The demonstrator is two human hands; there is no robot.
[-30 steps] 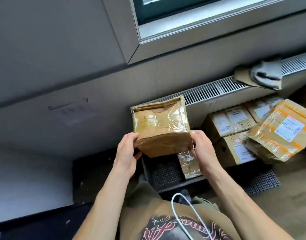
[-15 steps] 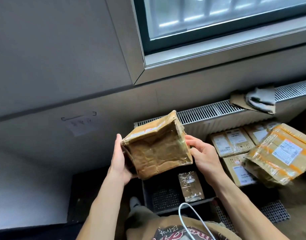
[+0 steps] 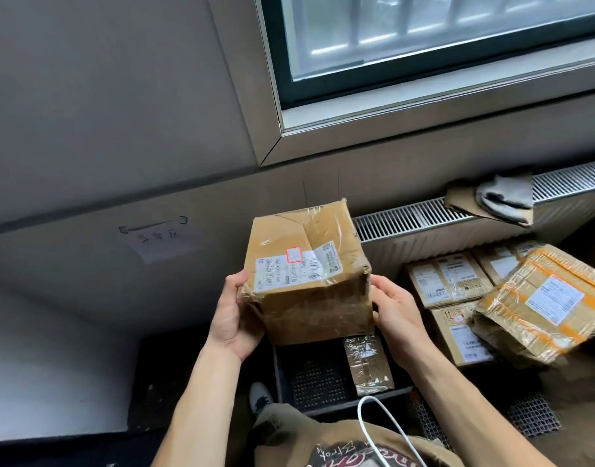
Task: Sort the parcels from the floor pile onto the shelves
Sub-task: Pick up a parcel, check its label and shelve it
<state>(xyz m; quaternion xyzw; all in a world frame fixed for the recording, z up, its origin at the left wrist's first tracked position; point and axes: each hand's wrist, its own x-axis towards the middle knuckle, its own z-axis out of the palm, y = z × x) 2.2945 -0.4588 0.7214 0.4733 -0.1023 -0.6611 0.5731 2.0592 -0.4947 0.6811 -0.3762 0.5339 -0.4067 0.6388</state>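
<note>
Parcel (image 3: 306,274) above crate (image 3: 309,379), between hands.

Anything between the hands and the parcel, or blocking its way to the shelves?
No: left hand and right hand grip the parcel by its sides. No shelf in view, so that path is unknown.

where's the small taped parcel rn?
Head view, lower centre: the small taped parcel lies in the black crate, right side, below the held box.
</note>
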